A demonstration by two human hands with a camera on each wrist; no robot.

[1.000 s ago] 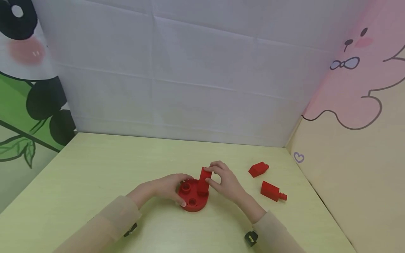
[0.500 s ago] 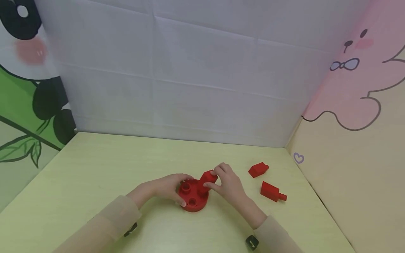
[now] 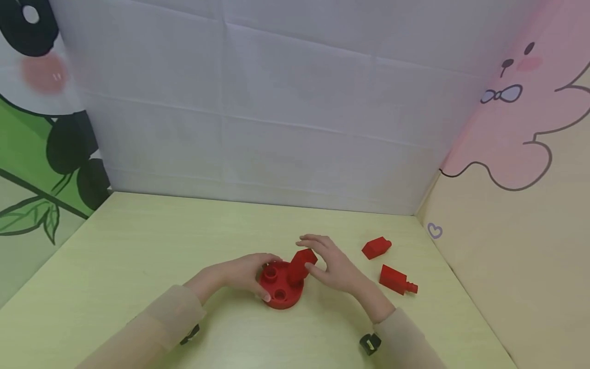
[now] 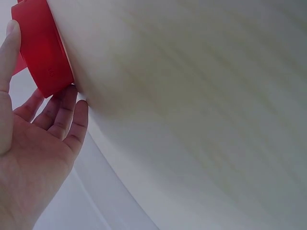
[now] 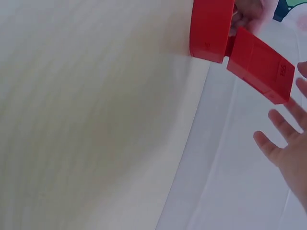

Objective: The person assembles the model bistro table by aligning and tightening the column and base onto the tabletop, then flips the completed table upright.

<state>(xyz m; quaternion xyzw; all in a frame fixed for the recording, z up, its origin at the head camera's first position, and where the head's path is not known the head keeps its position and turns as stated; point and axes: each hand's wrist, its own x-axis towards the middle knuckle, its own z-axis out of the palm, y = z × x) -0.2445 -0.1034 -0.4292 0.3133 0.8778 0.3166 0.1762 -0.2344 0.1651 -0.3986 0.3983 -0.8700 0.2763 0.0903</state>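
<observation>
A round red base [image 3: 282, 300] lies on the table, with a raised socket and a hole on its top. My left hand [image 3: 246, 275] grips its left side between thumb and fingers; the left wrist view shows the thumb against the base [image 4: 42, 50]. A red block [image 3: 301, 264] stands tilted to the right on the base's right part. In the right wrist view a narrow neck joins this block [image 5: 263, 67] to the base [image 5: 210, 31]. My right hand [image 3: 338, 269] is beside the block, fingers spread, the thumb at its side; whether they touch is unclear.
Two more red blocks with knobbed ends lie to the right on the pale table [image 3: 184, 230], one farther back [image 3: 376, 247] and one nearer [image 3: 393, 279]. A white sheet [image 3: 295, 102] rises behind the table, and a wall with drawings stands on each side.
The block on the base has gone from nearly upright to leaning right. My right hand's fingers have come off its top and spread. My left hand has stayed on the base.
</observation>
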